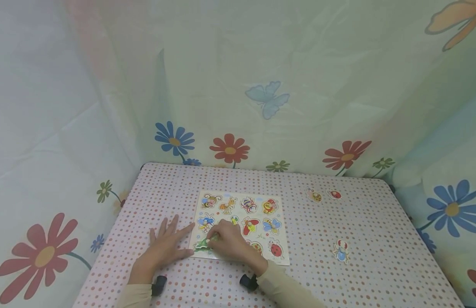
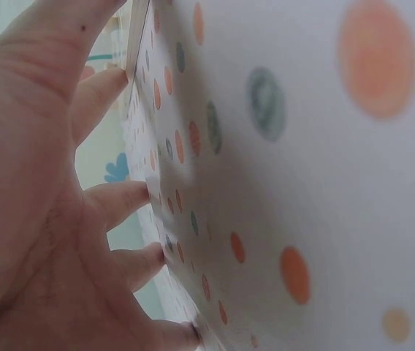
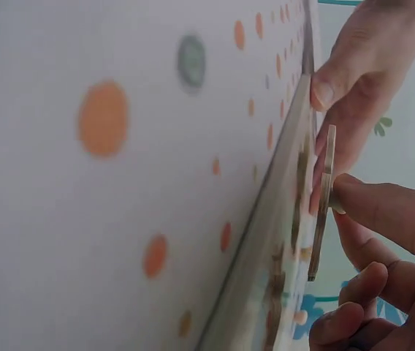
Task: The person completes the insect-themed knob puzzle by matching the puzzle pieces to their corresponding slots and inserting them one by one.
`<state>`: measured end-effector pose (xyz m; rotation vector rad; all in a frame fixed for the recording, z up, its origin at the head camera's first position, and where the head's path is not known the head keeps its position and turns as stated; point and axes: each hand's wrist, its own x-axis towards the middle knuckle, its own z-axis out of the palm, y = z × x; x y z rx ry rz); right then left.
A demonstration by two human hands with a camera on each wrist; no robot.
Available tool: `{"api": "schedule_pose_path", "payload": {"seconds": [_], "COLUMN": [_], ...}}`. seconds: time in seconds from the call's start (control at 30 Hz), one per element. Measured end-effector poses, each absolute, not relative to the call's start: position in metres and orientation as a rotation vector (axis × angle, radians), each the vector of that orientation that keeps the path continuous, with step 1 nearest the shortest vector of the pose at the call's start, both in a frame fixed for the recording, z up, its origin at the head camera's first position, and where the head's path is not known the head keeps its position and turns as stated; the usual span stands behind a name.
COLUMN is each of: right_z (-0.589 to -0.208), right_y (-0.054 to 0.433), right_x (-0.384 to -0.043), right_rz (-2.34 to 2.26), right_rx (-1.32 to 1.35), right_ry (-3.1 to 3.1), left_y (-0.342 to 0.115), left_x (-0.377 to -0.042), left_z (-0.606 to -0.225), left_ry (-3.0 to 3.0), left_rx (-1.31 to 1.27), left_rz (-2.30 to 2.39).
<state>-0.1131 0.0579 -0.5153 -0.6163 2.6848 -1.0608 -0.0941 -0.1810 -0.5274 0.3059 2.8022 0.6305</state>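
Observation:
A wooden peg puzzle board (image 1: 283, 239) with colourful insect pieces lies on the dotted tabletop. My right hand (image 1: 230, 241) is over its lower left part, pinching the small knob of a green insect piece (image 1: 202, 244) between thumb and finger. Edge-on in the right wrist view, the flat wooden piece (image 3: 323, 212) is held slightly above the board, tilted a little. My left hand (image 1: 165, 246) is spread at the board's left edge, with thumb and index fingertip at that edge. Its other fingertips rest on the tablecloth in the left wrist view.
Loose on the table to the right are a yellow spotted insect piece (image 1: 315, 195), a small red ladybug piece (image 1: 335, 194) and a blue beetle piece (image 1: 341, 251) with red pincers. A flower-printed curtain (image 1: 230, 107) stands behind the table (image 1: 168, 179).

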Motion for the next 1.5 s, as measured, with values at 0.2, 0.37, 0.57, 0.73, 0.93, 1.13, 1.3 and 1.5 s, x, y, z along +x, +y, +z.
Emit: {"api": "schedule_pose_path", "payload": {"seconds": [0.2,0.37,0.57,0.73,0.93,1.13,1.3,1.5], "right_z": [-0.520,-0.520,-0.520,-0.519,-0.516,-0.515,-0.513,-0.506], "right_y": [0.052,0.049,0.047,0.047,0.046,0.046,0.054,0.077], "right_x": [-0.111,-0.110,-0.110,-0.110,-0.108,-0.108,-0.110,-0.117], "right_rz": [-1.002,-0.974,-0.959,-0.933,-0.939,-0.928,-0.971,-1.106], "right_rx": [-0.644,-0.637,-0.649,-0.656,-0.644,-0.643,-0.613,-0.621], "right_ry": [2.682,2.694,2.697,2.697,2.683,2.687,2.687,2.703], "left_y": [-0.180,-0.180,-0.182,-0.183,-0.182,-0.182,-0.182,-0.182], "left_x": [-0.095,-0.095,-0.095,-0.095,-0.095,-0.095,-0.094,-0.095], "left_z": [-0.529,-0.528,-0.530,-0.529,-0.530,-0.529,-0.529,-0.530], "left_ry": [2.809,2.805,2.798,2.797,2.792,2.791,2.786,2.785], "left_rx": [0.300,0.298,0.309,0.316,0.311,0.309,0.301,0.299], "left_rz": [0.611,0.606,0.619,0.631,0.634,0.626,0.636,0.642]}}
